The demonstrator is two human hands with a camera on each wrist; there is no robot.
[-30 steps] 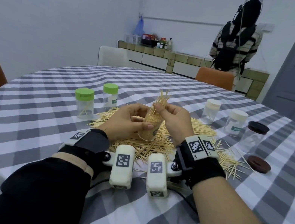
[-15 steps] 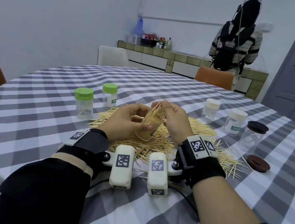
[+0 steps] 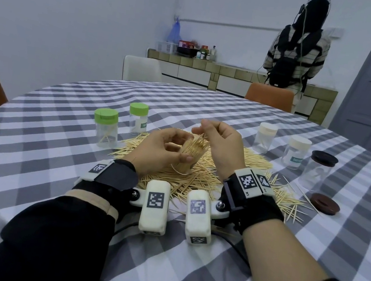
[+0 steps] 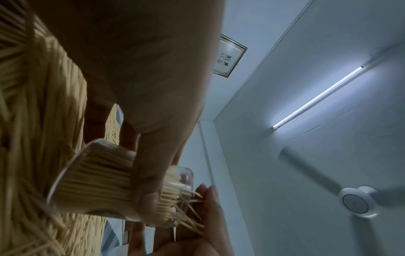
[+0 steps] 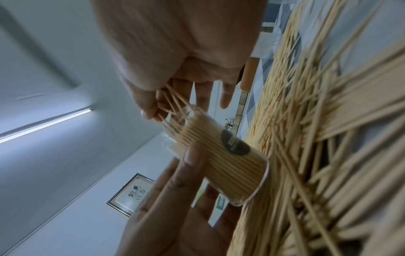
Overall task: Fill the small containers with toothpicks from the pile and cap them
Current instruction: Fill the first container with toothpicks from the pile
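A clear small container (image 3: 189,157), packed with toothpicks and uncapped, is tilted with its mouth toward the right above the toothpick pile (image 3: 199,182). My left hand (image 3: 173,149) grips it around the side, thumb across the front. My right hand (image 3: 203,132) is at the mouth and pinches a few toothpicks that stick out. The left wrist view shows the container (image 4: 94,181) under my thumb, its toothpick tips splaying against the right palm. In the right wrist view, the container (image 5: 223,159) carries a dark label, and my right hand (image 5: 160,107) holds loose sticks at its rim.
Two green-capped containers (image 3: 105,126) (image 3: 137,118) stand left of the pile. Right of it are two white-capped ones (image 3: 265,138) (image 3: 297,152) and a dark-lidded one (image 3: 318,171). A loose brown lid (image 3: 324,203) lies on the checked tablecloth (image 3: 180,275). A person stands at the far counter.
The bundle that stood tall above the container has sunk into it. My right hand followed it down to the mouth, and the container has tipped further to the right.
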